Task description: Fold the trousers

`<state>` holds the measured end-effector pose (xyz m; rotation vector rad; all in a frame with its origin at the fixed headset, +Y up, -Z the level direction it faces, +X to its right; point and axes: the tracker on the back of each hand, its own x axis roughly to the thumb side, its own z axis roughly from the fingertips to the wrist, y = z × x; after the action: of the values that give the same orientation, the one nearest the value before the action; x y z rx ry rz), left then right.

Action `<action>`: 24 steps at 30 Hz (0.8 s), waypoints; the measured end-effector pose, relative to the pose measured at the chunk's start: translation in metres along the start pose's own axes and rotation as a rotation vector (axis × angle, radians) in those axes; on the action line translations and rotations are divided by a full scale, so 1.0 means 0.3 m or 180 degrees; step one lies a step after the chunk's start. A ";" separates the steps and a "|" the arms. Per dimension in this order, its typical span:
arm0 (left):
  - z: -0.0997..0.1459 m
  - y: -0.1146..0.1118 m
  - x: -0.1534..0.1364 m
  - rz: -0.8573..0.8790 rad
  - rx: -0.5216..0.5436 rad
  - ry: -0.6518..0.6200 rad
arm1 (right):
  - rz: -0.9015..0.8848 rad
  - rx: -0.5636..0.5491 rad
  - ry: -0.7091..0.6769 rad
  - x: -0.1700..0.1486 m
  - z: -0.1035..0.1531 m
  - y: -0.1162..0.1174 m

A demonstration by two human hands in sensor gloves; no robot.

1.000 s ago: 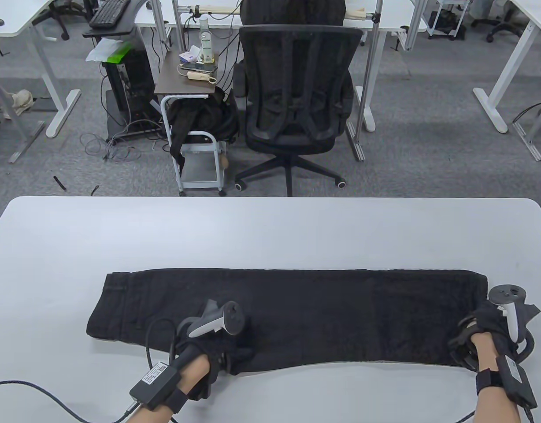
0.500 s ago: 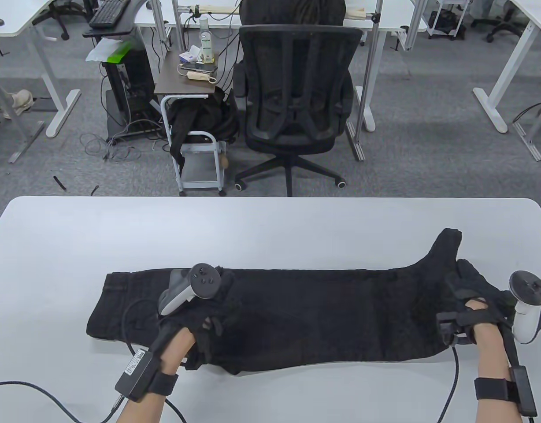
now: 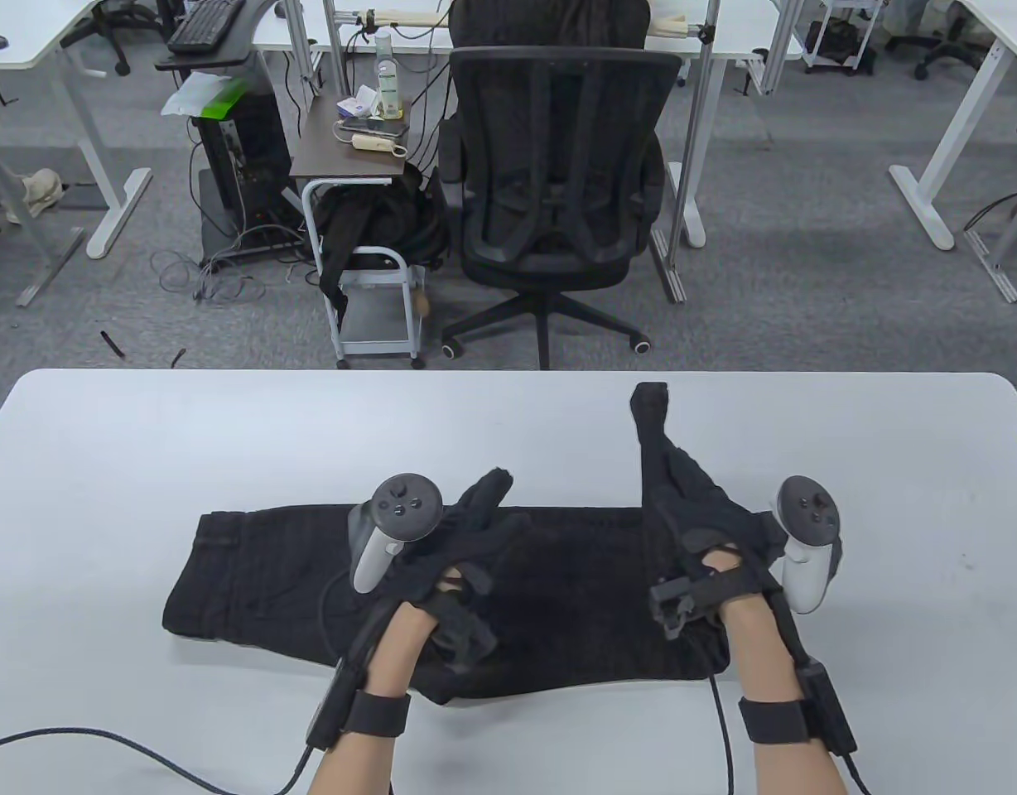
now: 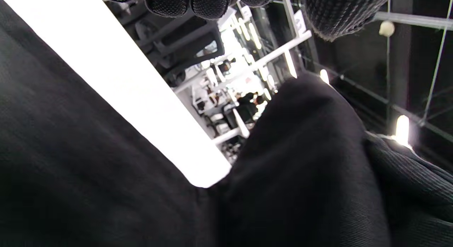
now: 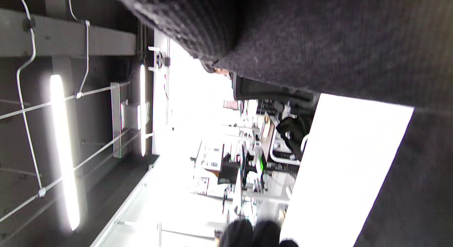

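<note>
Black trousers lie lengthwise on the white table, waist at the left. My right hand grips the leg end and holds it raised over the trousers' right half; the hem sticks up toward the far edge. My left hand is over the middle of the trousers, fingers stretched out toward the far right and holding nothing. In the left wrist view the fabric fills the lower part and the fingertips hang free at the top. In the right wrist view lifted cloth covers the top.
A black office chair and a small cart stand on the floor beyond the table's far edge. Glove cables trail across the table's near left. Bare white table surrounds the trousers on all sides.
My right hand has lifted the leg end and carried it leftward, from the far right to right of centre. My left hand has moved from the near edge up to the trousers' middle.
</note>
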<state>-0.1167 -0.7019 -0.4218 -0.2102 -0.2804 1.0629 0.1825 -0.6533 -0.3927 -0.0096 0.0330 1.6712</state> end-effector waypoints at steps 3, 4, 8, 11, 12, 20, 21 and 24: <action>-0.016 -0.039 -0.017 0.0193 -0.0007 -0.0058 | 0.0137 0.0155 0.0022 -0.032 -0.023 0.080; -0.023 -0.052 -0.030 0.0261 -0.0017 -0.0050 | 0.0227 0.0207 0.0039 -0.050 -0.034 0.117; -0.041 -0.081 -0.100 0.0619 -0.0239 0.0099 | 0.0379 0.0375 0.0136 -0.107 -0.061 0.183; -0.048 -0.097 -0.155 0.0846 -0.0354 0.0223 | 0.0321 0.0553 0.0260 -0.157 -0.083 0.222; -0.051 -0.103 -0.174 0.0991 -0.0391 0.0251 | 0.0398 0.0709 0.0302 -0.173 -0.088 0.239; -0.063 -0.117 -0.236 0.1363 -0.0426 0.0383 | 0.0448 0.1233 0.0317 -0.200 -0.094 0.293; -0.064 -0.116 -0.241 0.1380 -0.0440 0.0395 | 0.0431 0.1280 0.0319 -0.201 -0.095 0.295; -0.065 -0.121 -0.262 0.1480 -0.0396 0.0446 | 0.0274 0.1418 0.0352 -0.207 -0.099 0.291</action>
<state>-0.1160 -0.7889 -0.4391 -0.4757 -0.1736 1.4839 0.1015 -0.7246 -0.4194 0.2388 0.4941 1.7163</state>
